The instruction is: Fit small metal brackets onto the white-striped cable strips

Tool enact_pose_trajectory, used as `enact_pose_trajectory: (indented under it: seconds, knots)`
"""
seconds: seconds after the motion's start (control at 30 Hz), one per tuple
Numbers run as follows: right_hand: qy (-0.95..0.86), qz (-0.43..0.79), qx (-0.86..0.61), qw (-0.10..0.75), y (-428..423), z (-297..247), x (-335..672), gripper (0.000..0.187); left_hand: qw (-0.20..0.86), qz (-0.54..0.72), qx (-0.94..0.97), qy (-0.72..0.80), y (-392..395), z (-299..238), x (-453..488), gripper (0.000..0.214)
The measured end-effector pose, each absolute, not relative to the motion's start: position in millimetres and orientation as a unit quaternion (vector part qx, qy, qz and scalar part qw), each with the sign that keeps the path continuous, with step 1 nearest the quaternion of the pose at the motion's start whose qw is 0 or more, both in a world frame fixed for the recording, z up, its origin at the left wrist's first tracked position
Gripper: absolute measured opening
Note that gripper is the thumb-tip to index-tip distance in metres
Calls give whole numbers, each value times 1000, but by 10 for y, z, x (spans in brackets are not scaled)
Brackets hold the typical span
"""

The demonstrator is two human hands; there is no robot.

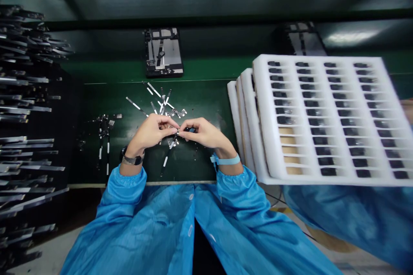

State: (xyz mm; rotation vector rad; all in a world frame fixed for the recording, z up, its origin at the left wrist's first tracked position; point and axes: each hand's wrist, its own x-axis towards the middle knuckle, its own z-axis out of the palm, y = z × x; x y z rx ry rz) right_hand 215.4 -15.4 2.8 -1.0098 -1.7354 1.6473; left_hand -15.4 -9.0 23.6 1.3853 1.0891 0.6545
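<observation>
My left hand (151, 131) and my right hand (201, 133) meet over the dark green bench, fingertips pinched together on a small dark part (190, 129) with a thin flex strip (169, 150) hanging down from it. The left wrist wears a watch, the right a light blue strap. Both sleeves are blue. Just beyond the hands lie several loose flex strips (158, 96) with white ends.
A white foam tray (325, 120) with rows of small dark parts sits on a stack at the right. A flat device frame (163, 53) lies farther back. Racks of stacked flat parts (26, 116) fill the left side. Another person's blue sleeve (371, 219) shows at lower right.
</observation>
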Motion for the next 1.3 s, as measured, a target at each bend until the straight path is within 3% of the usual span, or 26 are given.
enact_pose_trajectory:
  seconds: [0.7, 0.87, 0.93, 1.0, 1.1, 1.3]
  knots:
    - [-579, 656, -390, 288, -153, -94, 2131, 35, 598, 290, 560, 495, -71, 215, -63, 17]
    - [-665, 486, -437, 361, -138, -20, 2305, 24, 587, 370, 531, 486, -73, 272, -127, 18]
    - [-722, 427, -436, 325, -123, -22, 2371, 11, 583, 426, 491, 487, -55, 283, -186, 16]
    - [-779, 413, -412, 230, -109, -64, 2382, 2, 589, 471, 443, 484, -25, 278, -241, 14]
    - [-818, 386, -412, 107, -102, -173, 2303, 7, 600, 503, 394, 481, 15, 260, -281, 16]
    - [-827, 366, -424, 60, -204, -270, 2158, 15, 623, 514, 348, 477, -65, 231, -255, 30]
